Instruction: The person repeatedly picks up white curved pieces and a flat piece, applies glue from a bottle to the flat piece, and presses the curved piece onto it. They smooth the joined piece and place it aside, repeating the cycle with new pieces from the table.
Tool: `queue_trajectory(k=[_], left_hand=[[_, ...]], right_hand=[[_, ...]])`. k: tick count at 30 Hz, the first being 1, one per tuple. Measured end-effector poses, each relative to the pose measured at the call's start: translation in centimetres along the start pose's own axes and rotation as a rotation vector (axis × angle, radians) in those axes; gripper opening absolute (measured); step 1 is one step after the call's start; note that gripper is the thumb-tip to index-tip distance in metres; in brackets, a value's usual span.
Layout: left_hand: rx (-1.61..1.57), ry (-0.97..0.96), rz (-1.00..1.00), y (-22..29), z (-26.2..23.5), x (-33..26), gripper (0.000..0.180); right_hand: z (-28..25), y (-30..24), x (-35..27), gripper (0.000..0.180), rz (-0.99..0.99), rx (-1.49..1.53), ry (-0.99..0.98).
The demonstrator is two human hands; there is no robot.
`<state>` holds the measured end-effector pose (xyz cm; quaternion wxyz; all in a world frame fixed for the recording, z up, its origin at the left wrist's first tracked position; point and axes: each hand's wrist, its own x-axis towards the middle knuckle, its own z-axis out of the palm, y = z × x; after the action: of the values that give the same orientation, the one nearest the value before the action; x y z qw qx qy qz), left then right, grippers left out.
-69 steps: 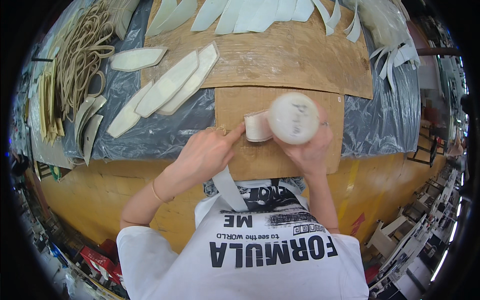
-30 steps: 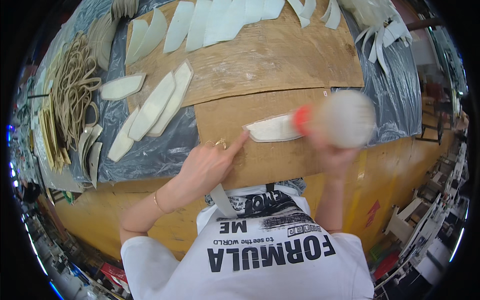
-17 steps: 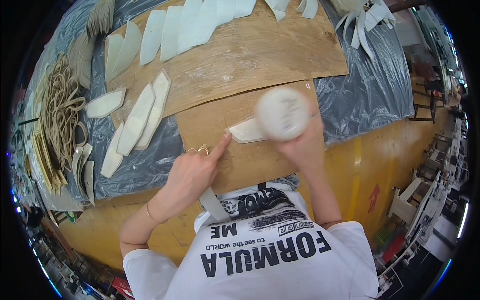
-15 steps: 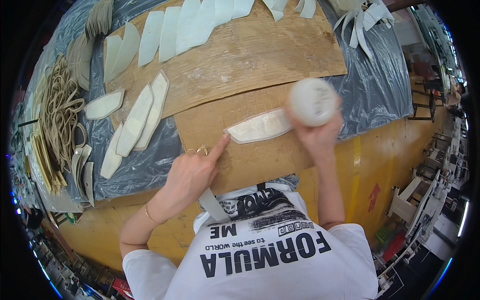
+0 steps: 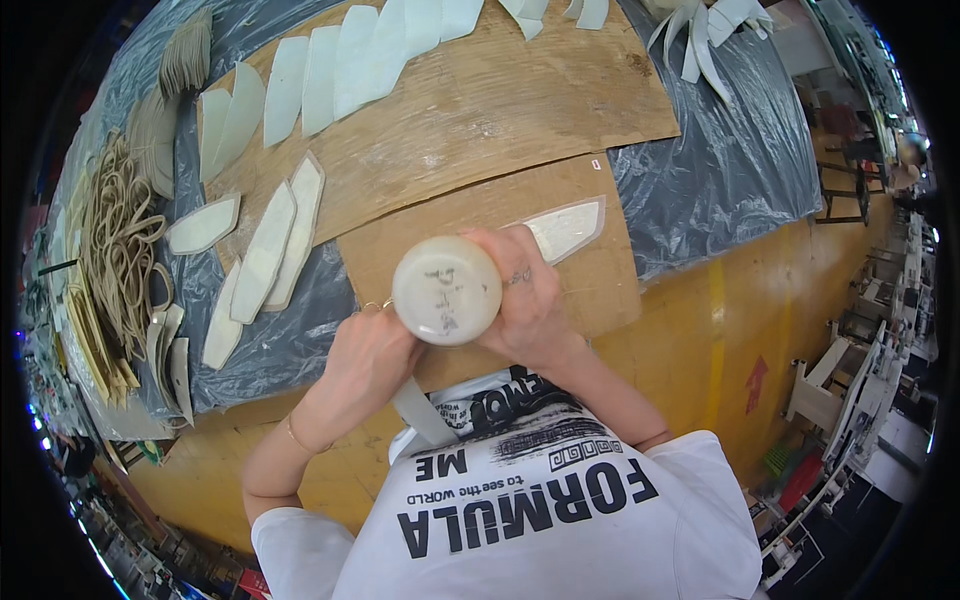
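Both hands meet over the small wooden board (image 5: pixel 600 290): my right hand (image 5: pixel 530 300) has its grip closed around a round white-headed tool (image 5: pixel 446 290), pressing the pale leaf-shaped strip (image 5: pixel 566 226); my left hand (image 5: pixel 370 350) steadies beside it. Many strips (image 5: pixel 300 80) already lie finished far left.

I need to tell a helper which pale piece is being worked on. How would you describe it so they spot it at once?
Start at the small brown board at the table's near edge, in front of the person. One pale pointed strip lies on it, partly under the right hand gripping a round white tool. Every other pale piece lies farther back or left.
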<state>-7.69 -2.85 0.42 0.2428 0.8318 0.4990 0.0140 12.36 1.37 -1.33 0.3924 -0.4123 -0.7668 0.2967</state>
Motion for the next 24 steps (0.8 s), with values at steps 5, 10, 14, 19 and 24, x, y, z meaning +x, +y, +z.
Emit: queue_trajectory(k=[5,10,14,19,24], left_hand=[[0.006,-0.116,-0.084,0.5,-1.0,0.1,0.075],[0.006,-0.094,-0.072,0.9,-1.7,0.5,0.076],[-0.038,-0.075,-0.112,1.0,-1.5,0.5,0.077],[-0.052,-0.073,-0.116,1.1,-1.5,0.4,0.076],[-0.014,-0.114,-0.100,1.0,-1.8,0.6,0.075]], right_hand=[[-3.9,3.0,-2.2,0.068,0.041,-0.025,0.091],[-8.3,7.5,-1.2,0.072,0.093,-0.197,0.315],[-9.8,9.0,0.3,0.078,0.026,-0.423,0.414],[-7.3,7.3,-2.4,0.068,0.255,-0.116,0.469],[-3.1,5.2,-4.4,0.070,0.132,0.138,0.281]])
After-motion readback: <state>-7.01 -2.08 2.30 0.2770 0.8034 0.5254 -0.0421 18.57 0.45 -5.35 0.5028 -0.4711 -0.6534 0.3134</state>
